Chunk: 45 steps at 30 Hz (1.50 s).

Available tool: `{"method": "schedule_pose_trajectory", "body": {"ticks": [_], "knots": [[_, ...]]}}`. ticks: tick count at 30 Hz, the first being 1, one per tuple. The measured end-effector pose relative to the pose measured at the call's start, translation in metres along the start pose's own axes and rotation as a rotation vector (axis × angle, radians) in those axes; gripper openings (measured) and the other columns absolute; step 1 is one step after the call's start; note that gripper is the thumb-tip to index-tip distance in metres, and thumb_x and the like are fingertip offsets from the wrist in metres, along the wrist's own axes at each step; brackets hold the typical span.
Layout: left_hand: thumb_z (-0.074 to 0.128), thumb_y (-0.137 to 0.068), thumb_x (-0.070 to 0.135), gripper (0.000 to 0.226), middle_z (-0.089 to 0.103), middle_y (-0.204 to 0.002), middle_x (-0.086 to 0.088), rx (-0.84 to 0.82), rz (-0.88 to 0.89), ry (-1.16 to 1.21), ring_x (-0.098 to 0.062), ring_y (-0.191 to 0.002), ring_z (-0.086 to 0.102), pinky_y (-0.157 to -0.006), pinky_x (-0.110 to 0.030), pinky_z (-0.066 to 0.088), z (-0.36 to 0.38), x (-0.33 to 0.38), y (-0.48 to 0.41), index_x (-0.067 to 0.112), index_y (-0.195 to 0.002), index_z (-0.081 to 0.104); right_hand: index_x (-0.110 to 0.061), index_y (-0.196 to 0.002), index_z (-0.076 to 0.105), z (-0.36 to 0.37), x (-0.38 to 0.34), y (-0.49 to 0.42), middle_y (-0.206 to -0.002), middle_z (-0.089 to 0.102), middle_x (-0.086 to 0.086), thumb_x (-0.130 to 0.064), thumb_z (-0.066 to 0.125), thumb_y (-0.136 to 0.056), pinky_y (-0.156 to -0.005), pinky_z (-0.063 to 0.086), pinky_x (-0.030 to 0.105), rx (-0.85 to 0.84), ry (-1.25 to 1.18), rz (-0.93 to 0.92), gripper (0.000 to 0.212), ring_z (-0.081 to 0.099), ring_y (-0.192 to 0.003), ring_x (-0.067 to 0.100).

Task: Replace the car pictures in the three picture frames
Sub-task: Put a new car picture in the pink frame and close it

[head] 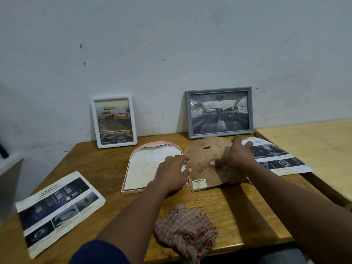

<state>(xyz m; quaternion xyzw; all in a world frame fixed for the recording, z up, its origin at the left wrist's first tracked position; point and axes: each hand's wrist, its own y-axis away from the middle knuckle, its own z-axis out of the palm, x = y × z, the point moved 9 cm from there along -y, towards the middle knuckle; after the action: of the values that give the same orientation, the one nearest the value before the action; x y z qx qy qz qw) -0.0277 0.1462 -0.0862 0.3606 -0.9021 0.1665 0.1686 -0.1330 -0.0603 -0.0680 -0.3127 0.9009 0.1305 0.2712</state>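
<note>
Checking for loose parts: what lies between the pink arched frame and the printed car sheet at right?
A brown arched backing board with the right hand on it; head view.

Right hand [236, 155] on brown backing board [203, 162]

Scuffed white wall [171, 44] behind a wooden table [238, 206] (paler table [314, 145] alongside)

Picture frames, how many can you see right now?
3. A white frame leans against the wall at left, a grey frame leans there at right, and a pink arched frame lies flat on the table in front. None seems hidden.
</note>
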Motion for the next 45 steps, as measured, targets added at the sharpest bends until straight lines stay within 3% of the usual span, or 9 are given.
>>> {"method": "schedule_pose_trajectory", "body": {"ticks": [5,11,18,23,26,28,36,41,45], "knots": [[0.057,-0.100,0.041,0.047,0.047,-0.153,0.004,0.045,-0.052,0.141,-0.020,-0.140,0.039,-0.112,-0.044,0.038,-0.004,-0.004,0.002,0.033,-0.145,0.048,-0.019,-0.140,0.030,-0.028,-0.030,0.001,-0.148,0.027,0.010,-0.048,0.093,-0.055,-0.097,0.048,0.052,0.116,0.053,-0.225,0.110,0.045,-0.129,0.037],[0.055,-0.102,0.037,0.042,0.047,-0.153,0.003,0.231,-0.154,0.205,-0.022,-0.141,0.040,-0.112,-0.043,0.037,-0.051,-0.038,0.002,0.032,-0.144,0.050,-0.012,-0.141,0.038,-0.062,-0.055,-0.012,-0.145,0.032,0.009,-0.054,0.091,-0.055,-0.099,0.047,0.052,0.231,-0.068,-0.167,0.109,0.046,-0.129,0.036],[0.053,-0.104,0.029,0.044,0.049,-0.152,-0.003,0.297,-0.435,0.278,-0.029,-0.134,0.050,-0.101,-0.045,0.050,-0.076,-0.131,0.029,0.028,-0.147,0.047,-0.013,-0.144,0.035,0.039,-0.106,0.008,-0.150,0.023,0.012,-0.039,0.089,-0.067,-0.101,0.048,0.051,0.013,-0.155,-0.164,0.098,0.045,-0.128,0.038],[0.053,-0.104,0.023,0.042,0.054,-0.144,0.003,0.291,-0.478,0.377,-0.019,-0.107,0.061,-0.073,-0.034,0.059,-0.076,-0.153,0.042,0.032,-0.145,0.047,-0.013,-0.146,0.032,0.099,-0.132,0.024,-0.153,0.016,0.015,-0.042,0.086,-0.072,-0.102,0.048,0.049,-0.104,-0.082,-0.170,0.096,0.047,-0.127,0.040],[0.054,-0.102,0.026,0.045,0.053,-0.145,0.004,0.254,-0.425,0.347,-0.022,-0.118,0.059,-0.091,-0.047,0.058,-0.073,-0.149,0.041,0.036,-0.145,0.046,-0.015,-0.145,0.034,0.112,-0.143,0.034,-0.153,0.018,0.018,-0.049,0.077,-0.079,-0.102,0.046,0.049,-0.093,0.041,-0.234,0.086,0.043,-0.128,0.042],[0.056,-0.101,0.024,0.047,0.053,-0.145,0.003,0.213,-0.395,0.291,-0.022,-0.127,0.054,-0.100,-0.045,0.052,-0.070,-0.144,0.041,0.032,-0.147,0.046,-0.017,-0.142,0.038,0.115,-0.149,0.044,-0.150,0.025,0.017,-0.051,0.067,-0.086,-0.103,0.042,0.049,-0.070,0.157,-0.293,0.073,0.042,-0.128,0.041],[0.060,-0.097,0.026,0.037,0.065,-0.127,-0.002,0.219,-0.323,0.102,-0.020,-0.114,0.060,-0.094,-0.042,0.054,-0.077,-0.135,0.039,0.018,-0.133,0.060,-0.020,-0.139,0.042,0.118,-0.154,0.060,-0.145,0.044,0.009,-0.059,0.055,-0.086,-0.108,0.023,0.056,-0.048,0.416,-0.486,0.067,0.029,-0.138,0.033],[0.058,-0.098,0.030,0.036,0.058,-0.133,-0.003,0.220,-0.302,0.026,-0.021,-0.116,0.057,-0.093,-0.041,0.053,-0.077,-0.132,0.034,0.020,-0.133,0.060,-0.020,-0.142,0.040,0.111,-0.155,0.044,-0.146,0.043,0.009,-0.055,0.053,-0.092,-0.106,0.034,0.051,-0.041,0.281,-0.552,0.062,0.038,-0.133,0.031],[0.053,-0.101,0.035,0.046,0.047,-0.147,-0.003,0.247,-0.286,-0.041,-0.022,-0.134,0.043,-0.102,-0.039,0.045,-0.078,-0.133,0.028,0.021,-0.146,0.049,-0.022,-0.148,0.036,0.112,-0.161,0.022,-0.154,0.035,0.006,-0.052,0.052,-0.095,-0.111,0.032,0.052,-0.084,0.181,-0.589,0.063,0.031,-0.141,0.029]]}}
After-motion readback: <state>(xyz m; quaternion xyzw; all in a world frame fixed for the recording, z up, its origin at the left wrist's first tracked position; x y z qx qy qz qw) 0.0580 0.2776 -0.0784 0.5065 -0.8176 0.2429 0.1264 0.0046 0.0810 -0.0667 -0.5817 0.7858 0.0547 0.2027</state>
